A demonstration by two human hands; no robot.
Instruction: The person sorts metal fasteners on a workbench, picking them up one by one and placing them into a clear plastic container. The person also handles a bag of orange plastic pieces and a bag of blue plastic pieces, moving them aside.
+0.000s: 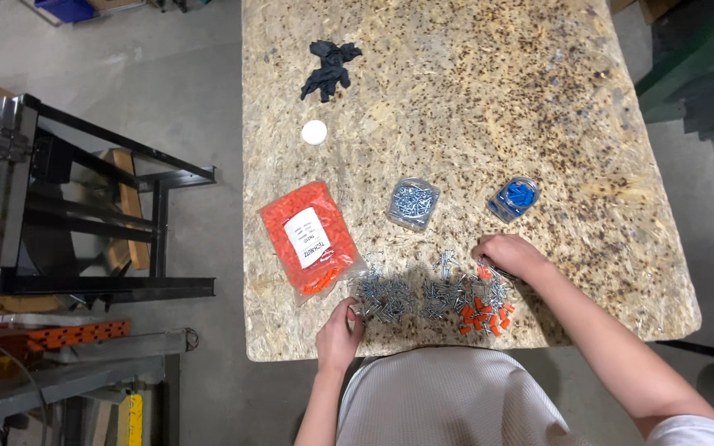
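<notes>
— Looking at the near edge of the table (539, 107), what lies under the hands?

— Silver screws (423, 293), spread in loose heaps: short, shiny, tangled every which way, one heap left of centre, another just to its right. Mixed into the right heap are small orange plastic anchors (483, 318), bright and stubby, gathered mostly at its near right side.

— And the left hand (339, 334)?

— Resting at the left heap's near edge, fingers (352, 312) curled and narrow, tips touching the screws. Whether they pinch one, I cannot tell.

— The right hand (507, 252)?

— On the far right edge of the right heap, fingers bent down and close together over an orange anchor and some screws; a grip cannot be made out.

— What else is on the table?

— A clear bag of orange anchors (311, 235) with a white label, just left of the screws. Farther back, a small clear tub of screws (412, 202) and another of blue anchors (513, 198). Beyond those, a white round cap (314, 132) and a crumpled black glove (330, 70).
</notes>
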